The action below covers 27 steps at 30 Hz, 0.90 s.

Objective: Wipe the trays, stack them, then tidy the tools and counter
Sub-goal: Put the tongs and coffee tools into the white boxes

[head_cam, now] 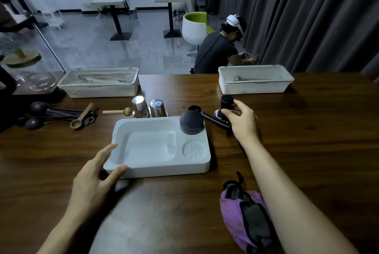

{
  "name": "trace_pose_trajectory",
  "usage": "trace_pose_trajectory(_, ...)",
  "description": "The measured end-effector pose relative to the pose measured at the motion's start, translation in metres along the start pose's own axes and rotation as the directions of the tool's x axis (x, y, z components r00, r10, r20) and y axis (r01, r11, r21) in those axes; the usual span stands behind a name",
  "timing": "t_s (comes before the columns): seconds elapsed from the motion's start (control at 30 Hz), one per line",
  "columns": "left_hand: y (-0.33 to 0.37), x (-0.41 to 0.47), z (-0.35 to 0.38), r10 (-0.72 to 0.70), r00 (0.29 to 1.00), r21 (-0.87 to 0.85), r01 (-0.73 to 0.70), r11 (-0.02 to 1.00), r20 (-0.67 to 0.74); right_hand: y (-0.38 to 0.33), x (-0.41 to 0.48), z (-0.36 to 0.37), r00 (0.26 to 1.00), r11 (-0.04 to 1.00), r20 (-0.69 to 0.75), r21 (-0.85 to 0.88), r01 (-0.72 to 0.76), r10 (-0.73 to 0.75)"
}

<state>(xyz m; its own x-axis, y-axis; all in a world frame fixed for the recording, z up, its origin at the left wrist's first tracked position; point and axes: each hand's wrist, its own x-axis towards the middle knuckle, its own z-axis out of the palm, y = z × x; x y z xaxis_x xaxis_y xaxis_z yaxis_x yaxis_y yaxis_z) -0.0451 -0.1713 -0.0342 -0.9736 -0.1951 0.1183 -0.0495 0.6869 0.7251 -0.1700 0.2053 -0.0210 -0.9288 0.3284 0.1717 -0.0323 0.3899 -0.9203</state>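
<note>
A white tray (143, 168) with a deep well and a round recess lies on the dark wooden counter in front of me. A black round tool (191, 121) stands in its far right corner. My left hand (96, 175) holds the tray's near left corner, thumb on the front wall, fingers straight along the side. My right hand (242, 119) grips a black tamper (226, 102) to the right of the tray, above a black-handled portafilter (213, 119). A purple and grey cloth (244, 212) lies bunched beside my right forearm.
Two upturned steel cups (148, 108) stand behind the tray. Wooden and dark scoops (61, 115) and a wooden pestle (118, 111) lie at the left. Two white tubs, one at the back left (98, 84) and one at the back right (254, 81), line the far edge. A person crouches beyond the counter.
</note>
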Motion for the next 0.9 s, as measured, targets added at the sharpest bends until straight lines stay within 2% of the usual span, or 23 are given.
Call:
trace_pose_trajectory(0.1,-0.002,0.0,0.0,0.012,1.0,0.001,-0.012,1.0,0.005,-0.002,0.003,-0.007,0.999,0.999,-0.032,0.046,0.005,-0.004)
trace_pose_trajectory(0.27,-0.001,0.0,0.001,0.031,0.999,0.014,-0.031,0.999,0.005,-0.021,-0.008,-0.023,0.996,0.997,-0.053,-0.004,0.071,-0.072)
trace_pose_trajectory(0.47,0.0,-0.001,0.0,0.037,0.999,0.002,-0.037,0.999,0.016,-0.053,-0.055,-0.031,0.986,0.987,0.078,0.075,0.143,-0.149)
trace_pose_trajectory(0.7,-0.002,0.0,-0.001,0.067,0.997,-0.033,-0.066,0.997,0.025,-0.067,-0.105,-0.012,0.95,0.981,0.247,0.07,0.179,-0.191)
trace_pose_trajectory(0.9,-0.006,0.001,-0.001,0.091,0.996,-0.023,-0.09,0.996,0.02,-0.058,-0.119,0.003,0.947,0.969,0.223,-0.031,0.245,-0.233)
